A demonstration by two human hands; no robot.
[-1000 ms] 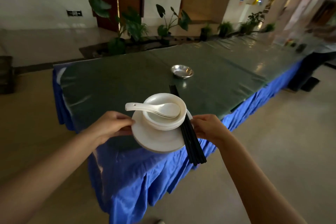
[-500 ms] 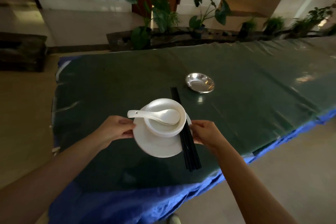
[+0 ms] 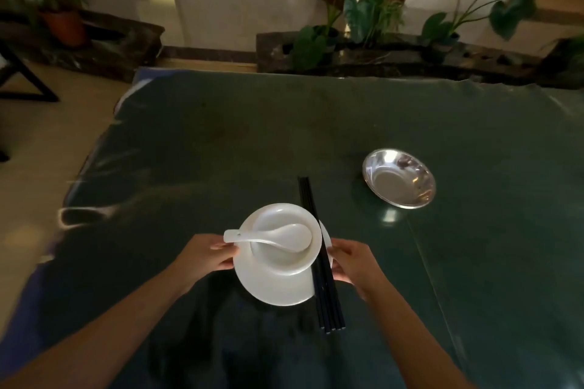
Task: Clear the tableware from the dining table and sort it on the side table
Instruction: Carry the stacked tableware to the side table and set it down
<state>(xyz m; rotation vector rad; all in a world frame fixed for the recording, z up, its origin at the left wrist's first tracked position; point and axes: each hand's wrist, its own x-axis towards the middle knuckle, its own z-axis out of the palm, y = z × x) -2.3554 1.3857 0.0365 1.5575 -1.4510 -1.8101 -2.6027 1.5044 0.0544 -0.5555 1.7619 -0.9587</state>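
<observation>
The left hand (image 3: 202,257) and right hand (image 3: 352,264) clamped opposite rims of a round white plate (image 3: 271,287) carrying a white bowl (image 3: 286,241), white ceramic spoon (image 3: 271,235) and black chopsticks (image 3: 322,262) above the dark green counter (image 3: 221,151), whose left half lay open, a shiny steel dish (image 3: 398,178) well apart at right; the wall sign was illegible.

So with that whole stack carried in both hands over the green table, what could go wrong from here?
1. The white spoon lies loose in the bowl, its handle jutting over the rim toward the left hand; a tilt could tip it out.
2. The black chopsticks overhang the plate at both ends beside the right hand and might slide off.
3. The steel dish sits near the likely set-down spot and could get knocked.
</observation>
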